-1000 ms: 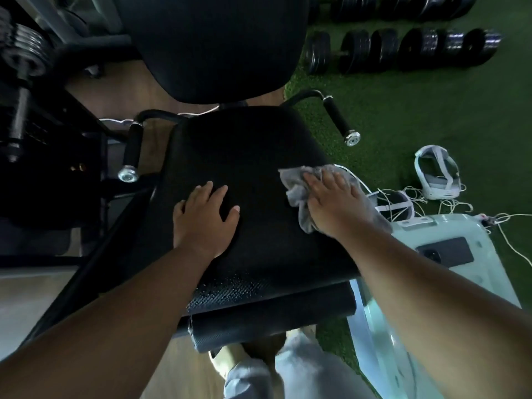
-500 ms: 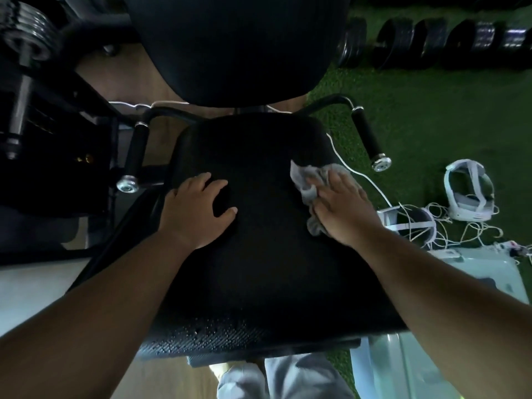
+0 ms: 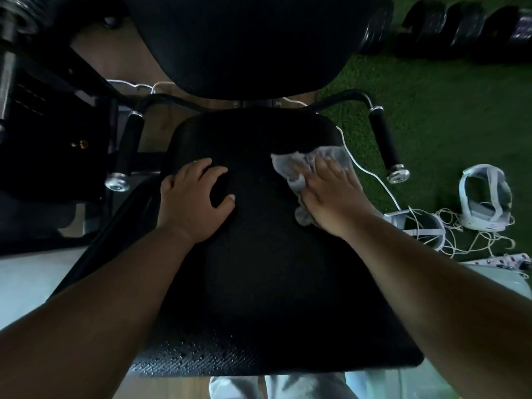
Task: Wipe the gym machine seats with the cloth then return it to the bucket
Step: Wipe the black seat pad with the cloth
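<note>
Progress: wiping is under way on 1 seat; judging by where your cloth sits, you are working the far right part of the pad, and nothing shows whether the near part has been covered.
Remaining: the rest of this seat, any other machine seats, then the return of the cloth to the bucket; no bucket is clearly in view, so you will have to find it outside this frame.
Seat (image 3: 259,283): black textured pad that fills the middle of the view, widest at the near edge, narrowing toward the backrest; too dark to tell wet from dry.
Left hand (image 3: 194,201): your grip here is spread, palm and fingers resting flat on the left side of the seat, thumb out, holding nothing; it looks like a brace.
Right hand (image 3: 331,203): fingers straight and close together, pressing the cloth flat against the seat rather than pinching it.
Cloth (image 3: 296,168): pale grey, thin, crumpled; it lies under and ahead of your right fingers at the far right of the seat, with a fold trailing out below the palm.
Handles: 2 black padded bars with chrome caps flank the seat, left handle (image 3: 126,151) and right handle (image 3: 385,142); neither is touched.
Backrest (image 3: 244,44): dark pad beyond the seat, not touched by the cloth at this moment.
Floor right: white headsets (image 3: 486,203) and tangled cables on green turf.
</note>
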Demonstrator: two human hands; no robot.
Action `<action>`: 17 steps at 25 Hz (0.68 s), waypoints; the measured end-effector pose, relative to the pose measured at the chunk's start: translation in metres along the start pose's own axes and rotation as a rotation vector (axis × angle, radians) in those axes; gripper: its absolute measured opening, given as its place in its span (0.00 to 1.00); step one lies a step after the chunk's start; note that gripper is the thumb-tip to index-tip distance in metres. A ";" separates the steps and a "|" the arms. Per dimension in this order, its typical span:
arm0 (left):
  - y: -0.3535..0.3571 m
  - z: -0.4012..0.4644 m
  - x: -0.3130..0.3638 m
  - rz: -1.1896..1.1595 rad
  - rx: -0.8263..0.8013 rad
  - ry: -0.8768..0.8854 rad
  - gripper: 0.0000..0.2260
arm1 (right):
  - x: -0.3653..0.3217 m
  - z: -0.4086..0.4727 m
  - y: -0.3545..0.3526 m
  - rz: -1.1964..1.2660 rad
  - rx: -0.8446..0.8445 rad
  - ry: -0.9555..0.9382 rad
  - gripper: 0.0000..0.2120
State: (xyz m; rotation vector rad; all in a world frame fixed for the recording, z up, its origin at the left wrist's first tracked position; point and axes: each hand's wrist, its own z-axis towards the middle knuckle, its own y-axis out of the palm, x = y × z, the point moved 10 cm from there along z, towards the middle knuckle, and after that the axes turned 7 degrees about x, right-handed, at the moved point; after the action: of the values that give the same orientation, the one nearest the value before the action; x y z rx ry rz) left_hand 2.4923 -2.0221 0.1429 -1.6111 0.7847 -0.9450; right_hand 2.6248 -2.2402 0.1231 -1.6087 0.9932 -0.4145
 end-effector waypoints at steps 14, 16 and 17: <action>0.000 0.000 -0.001 -0.022 0.041 -0.006 0.25 | 0.025 0.047 -0.002 0.225 0.058 0.210 0.26; -0.001 0.000 -0.002 -0.034 0.059 -0.007 0.24 | 0.013 0.060 -0.003 0.130 0.035 0.226 0.27; -0.001 0.000 -0.002 -0.038 0.063 -0.004 0.24 | 0.006 0.050 -0.002 0.072 0.022 0.183 0.28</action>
State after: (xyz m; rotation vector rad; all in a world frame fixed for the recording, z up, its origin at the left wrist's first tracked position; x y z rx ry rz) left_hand 2.4914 -2.0199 0.1437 -1.5776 0.7172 -0.9833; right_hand 2.6649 -2.2139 0.1086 -1.5304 1.1769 -0.5291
